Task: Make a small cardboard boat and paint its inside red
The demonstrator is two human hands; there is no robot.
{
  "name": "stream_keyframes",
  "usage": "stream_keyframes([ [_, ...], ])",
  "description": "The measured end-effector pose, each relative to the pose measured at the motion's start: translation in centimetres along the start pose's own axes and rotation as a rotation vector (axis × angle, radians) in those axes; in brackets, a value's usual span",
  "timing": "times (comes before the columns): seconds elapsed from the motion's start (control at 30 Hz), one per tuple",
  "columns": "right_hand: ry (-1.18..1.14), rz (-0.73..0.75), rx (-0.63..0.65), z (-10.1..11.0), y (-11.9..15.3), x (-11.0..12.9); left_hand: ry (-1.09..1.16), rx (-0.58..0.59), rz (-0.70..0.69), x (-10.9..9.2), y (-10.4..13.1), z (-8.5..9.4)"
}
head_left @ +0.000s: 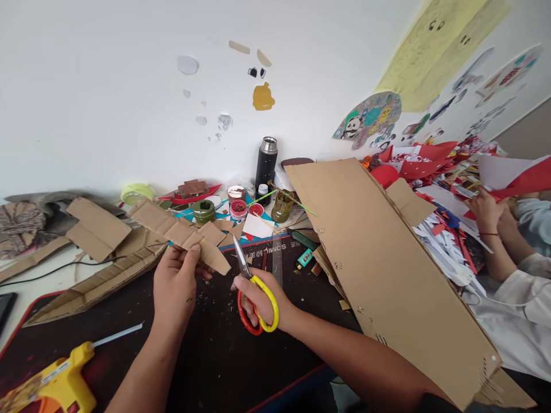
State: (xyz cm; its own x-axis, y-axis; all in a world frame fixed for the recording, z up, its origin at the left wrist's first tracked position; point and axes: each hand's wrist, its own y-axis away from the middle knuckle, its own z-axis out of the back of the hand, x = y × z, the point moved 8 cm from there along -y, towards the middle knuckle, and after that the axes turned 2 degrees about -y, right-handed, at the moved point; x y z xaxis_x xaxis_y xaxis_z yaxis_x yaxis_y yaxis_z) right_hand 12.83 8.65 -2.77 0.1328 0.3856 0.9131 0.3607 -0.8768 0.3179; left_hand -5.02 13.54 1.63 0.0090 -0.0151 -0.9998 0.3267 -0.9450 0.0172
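Observation:
A long creased cardboard strip (172,225) is pinched in my left hand (176,284), thumb on top and fingers beneath; its right end is cut to a curved point. My right hand (262,298) grips a pair of scissors (269,312) with one red and one yellow handle. The blades look closed and point up and away, just right of the strip's tip, apart from it. Below both hands lies a dark mat (215,355) sprinkled with small scraps. To the left rests a long boat-shaped cardboard piece (99,287).
A yellow glue gun (64,378) lies front left. A large cardboard sheet (387,275) slants across the right. Paint jars (204,211) and a black thermos (267,163) stand at the back by the wall. Another person's hands (486,209) hold red and white paper far right.

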Motion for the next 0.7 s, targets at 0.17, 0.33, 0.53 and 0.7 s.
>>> stream_keyframes([
  [0.17, -0.032, 0.031, 0.002, -0.3, -0.2, 0.4, 0.063, 0.037, 0.019, 0.3, -0.1, -0.6],
  [0.33, -0.056, 0.039, -0.054, 0.1, -0.7, 0.2, 0.048, 0.058, 0.042, 0.6, -0.1, -0.8],
  [0.53, -0.031, 0.048, -0.062, 0.0, -0.7, 0.6, -0.032, 0.217, 0.065, 0.1, 0.3, -2.5],
  [0.7, 0.002, 0.079, -0.064, -0.2, -0.6, 0.7, -0.019, 0.250, 0.062, 0.3, 0.2, -2.3],
])
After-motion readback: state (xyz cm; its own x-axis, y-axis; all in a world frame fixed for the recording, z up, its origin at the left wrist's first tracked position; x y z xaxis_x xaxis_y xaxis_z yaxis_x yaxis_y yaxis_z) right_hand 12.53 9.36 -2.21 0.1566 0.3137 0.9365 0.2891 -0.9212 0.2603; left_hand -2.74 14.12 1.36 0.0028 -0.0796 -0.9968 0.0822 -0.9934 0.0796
